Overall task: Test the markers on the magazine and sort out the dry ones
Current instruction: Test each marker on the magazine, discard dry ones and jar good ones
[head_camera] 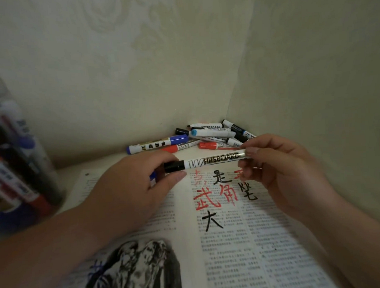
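Observation:
A black-capped whiteboard marker (215, 159) is held level above the open magazine (231, 239). My left hand (130, 187) grips its black cap end, and a bit of blue shows under that palm. My right hand (278, 168) pinches the marker's other end. Red and black characters (219, 194) are written on the magazine's right page, and a blue scribble (96, 270) sits on the left page. A pile of several markers (197, 137) lies in the corner behind my hands.
A clear container (15, 167) full of markers stands at the left edge. Wallpapered walls meet in a corner just behind the pile. The magazine covers most of the surface in front.

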Action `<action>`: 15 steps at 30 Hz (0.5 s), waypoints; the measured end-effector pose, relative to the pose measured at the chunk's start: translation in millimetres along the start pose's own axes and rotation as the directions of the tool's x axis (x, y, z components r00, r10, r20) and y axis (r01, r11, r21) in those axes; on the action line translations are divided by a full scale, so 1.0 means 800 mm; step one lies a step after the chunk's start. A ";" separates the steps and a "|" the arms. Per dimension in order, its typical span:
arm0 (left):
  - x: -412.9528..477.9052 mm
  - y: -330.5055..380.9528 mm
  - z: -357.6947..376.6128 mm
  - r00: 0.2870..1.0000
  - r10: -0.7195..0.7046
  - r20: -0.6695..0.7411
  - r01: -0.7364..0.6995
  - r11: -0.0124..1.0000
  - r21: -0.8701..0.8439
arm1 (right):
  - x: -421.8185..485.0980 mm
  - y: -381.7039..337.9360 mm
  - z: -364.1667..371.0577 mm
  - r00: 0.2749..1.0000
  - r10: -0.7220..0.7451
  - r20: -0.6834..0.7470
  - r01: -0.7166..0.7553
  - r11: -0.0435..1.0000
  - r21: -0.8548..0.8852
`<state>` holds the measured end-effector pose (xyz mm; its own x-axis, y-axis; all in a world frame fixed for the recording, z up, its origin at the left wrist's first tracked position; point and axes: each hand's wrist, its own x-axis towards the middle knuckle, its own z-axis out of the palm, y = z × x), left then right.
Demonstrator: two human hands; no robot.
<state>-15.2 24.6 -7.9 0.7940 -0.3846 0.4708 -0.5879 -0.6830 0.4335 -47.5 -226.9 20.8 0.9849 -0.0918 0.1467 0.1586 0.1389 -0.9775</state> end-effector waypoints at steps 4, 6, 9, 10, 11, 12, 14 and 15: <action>0.002 0.000 -0.003 0.999 0.035 0.018 -0.034 0.999 -0.024 | 0.002 0.002 -0.003 0.999 0.007 0.038 -0.008 1.000 0.015; 0.002 -0.001 -0.005 0.998 0.064 0.022 -0.064 0.998 0.001 | 0.001 0.003 -0.003 0.998 0.009 0.064 -0.011 1.000 0.020; 0.003 -0.002 -0.004 0.998 0.039 0.050 -0.041 0.998 0.046 | 0.000 0.003 -0.003 0.997 -0.027 0.071 0.023 0.998 0.052; 0.002 0.000 -0.004 0.998 0.000 0.067 -0.004 0.998 0.058 | 0.000 0.003 -0.003 0.997 -0.049 0.056 0.045 0.997 0.062; 0.002 0.002 -0.003 0.994 -0.053 0.091 0.047 0.997 0.068 | 0.000 0.003 0.000 0.996 -0.077 0.042 0.074 0.996 0.058; 0.002 0.004 -0.002 0.988 -0.103 0.117 0.094 0.992 0.085 | -0.001 0.005 0.002 0.992 -0.120 0.027 0.119 0.992 0.042; 0.001 0.008 -0.001 0.970 -0.183 0.160 0.166 0.980 0.113 | -0.001 0.008 0.010 0.976 -0.215 -0.039 0.214 0.977 -0.014; 0.001 0.009 0.000 0.962 -0.209 0.173 0.193 0.976 0.104 | -0.003 0.001 0.011 0.965 -0.250 -0.077 0.249 0.968 -0.018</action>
<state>-18.9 18.9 -4.3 0.9140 -0.3349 0.2291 -0.4039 -0.8051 0.4343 -48.8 -218.3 20.7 0.9056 -0.1995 0.3742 0.3978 0.0942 -0.9126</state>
